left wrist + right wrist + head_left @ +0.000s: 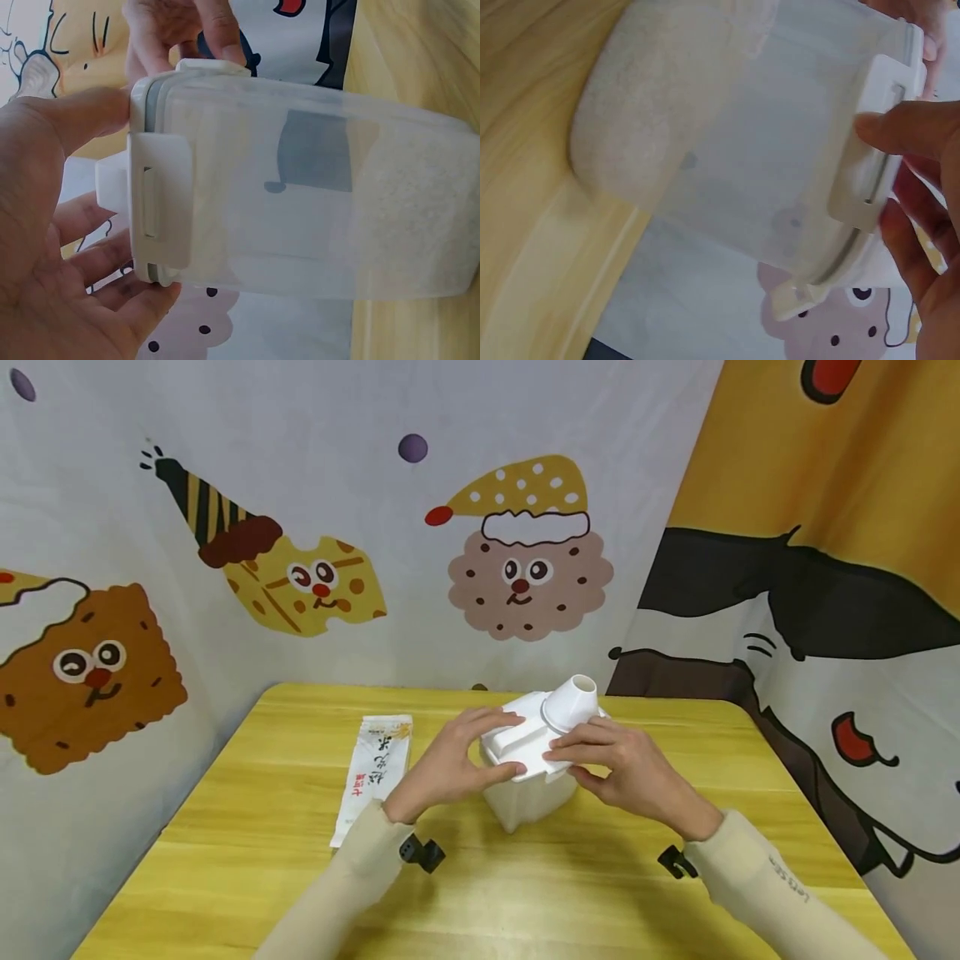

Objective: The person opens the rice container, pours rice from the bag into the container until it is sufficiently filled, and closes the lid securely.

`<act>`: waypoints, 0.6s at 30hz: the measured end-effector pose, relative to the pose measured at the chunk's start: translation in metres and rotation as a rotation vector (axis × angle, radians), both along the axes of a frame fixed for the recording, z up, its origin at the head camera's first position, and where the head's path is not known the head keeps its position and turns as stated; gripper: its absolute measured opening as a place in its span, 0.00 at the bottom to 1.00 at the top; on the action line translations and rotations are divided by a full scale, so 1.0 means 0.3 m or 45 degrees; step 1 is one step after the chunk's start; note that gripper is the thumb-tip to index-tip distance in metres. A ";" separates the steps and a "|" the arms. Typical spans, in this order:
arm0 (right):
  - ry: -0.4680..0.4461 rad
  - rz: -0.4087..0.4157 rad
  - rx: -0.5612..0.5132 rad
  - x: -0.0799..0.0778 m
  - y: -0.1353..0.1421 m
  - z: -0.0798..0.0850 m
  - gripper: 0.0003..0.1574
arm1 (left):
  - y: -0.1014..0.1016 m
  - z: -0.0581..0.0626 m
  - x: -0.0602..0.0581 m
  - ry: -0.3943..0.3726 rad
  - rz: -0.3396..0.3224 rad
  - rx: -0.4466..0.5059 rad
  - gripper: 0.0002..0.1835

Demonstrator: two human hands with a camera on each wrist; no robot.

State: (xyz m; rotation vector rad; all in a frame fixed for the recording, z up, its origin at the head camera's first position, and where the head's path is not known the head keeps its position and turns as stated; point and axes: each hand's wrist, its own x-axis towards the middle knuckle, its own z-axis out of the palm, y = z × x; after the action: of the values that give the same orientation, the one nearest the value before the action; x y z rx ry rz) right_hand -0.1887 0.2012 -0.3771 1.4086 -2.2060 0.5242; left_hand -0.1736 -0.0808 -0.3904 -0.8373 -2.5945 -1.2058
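Observation:
A translucent storage container [517, 806] stands upright on the table, its lower part holding pale rice-like grains [420, 202]. On top sits a white lid [525, 756] with side latches and a white tapered cup [572, 703] at the far right corner. My left hand [450, 760] grips the lid's left side, thumb and fingers spread across opposite edges. At the right side, my right hand [630, 768] holds the lid, fingers over the top and thumb on a latch [855, 172]. Another latch [795, 300] sticks outward. The left-side latch [161, 202] lies flat against the wall.
A white printed packet [375, 777] lies left of the container on the wooden table [510, 902]. Behind the table's far edge hangs a cartoon-printed curtain [337, 460]. Small black mounts [423, 853] sit at both wrists.

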 end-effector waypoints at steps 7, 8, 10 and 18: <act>-0.005 0.025 0.060 0.001 0.009 0.018 0.23 | 0.002 -0.036 0.009 0.036 -0.037 0.115 0.31; -0.002 0.033 0.067 0.001 0.010 0.021 0.23 | -0.001 -0.041 0.011 0.035 -0.031 0.126 0.32; -0.003 0.034 0.081 0.002 0.013 0.027 0.23 | -0.007 -0.051 0.017 0.016 -0.018 0.158 0.36; 0.014 -0.020 0.047 0.000 0.039 0.058 0.26 | -0.023 -0.101 0.050 -0.128 0.051 0.250 0.54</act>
State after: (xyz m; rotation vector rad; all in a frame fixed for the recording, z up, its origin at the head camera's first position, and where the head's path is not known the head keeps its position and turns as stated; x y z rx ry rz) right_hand -0.1888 0.2128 -0.3599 1.4083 -2.2268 0.4714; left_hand -0.1585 -0.0878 -0.4206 -0.6994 -2.5016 -1.4968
